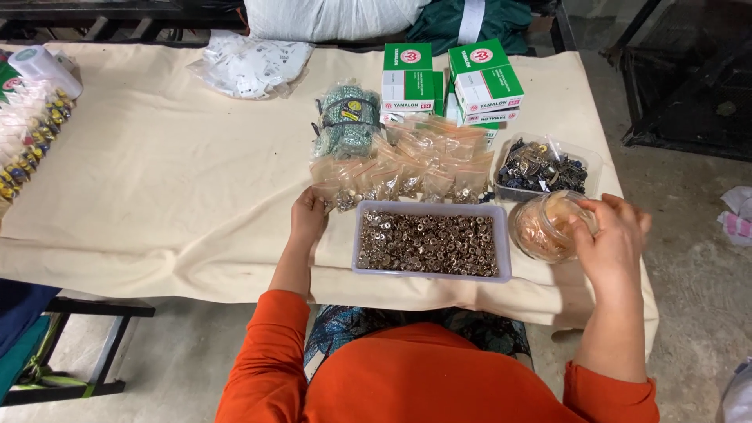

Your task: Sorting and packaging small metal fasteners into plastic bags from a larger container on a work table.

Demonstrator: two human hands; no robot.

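Jar (pixel 546 225) — clear, tilted, right hand (pixel 615 235) gripping

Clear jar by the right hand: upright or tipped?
Tipped. The clear jar leans with its round mouth facing the camera, orange-tan contents visible inside, gripped by the right hand beside the tray of metal buttons.
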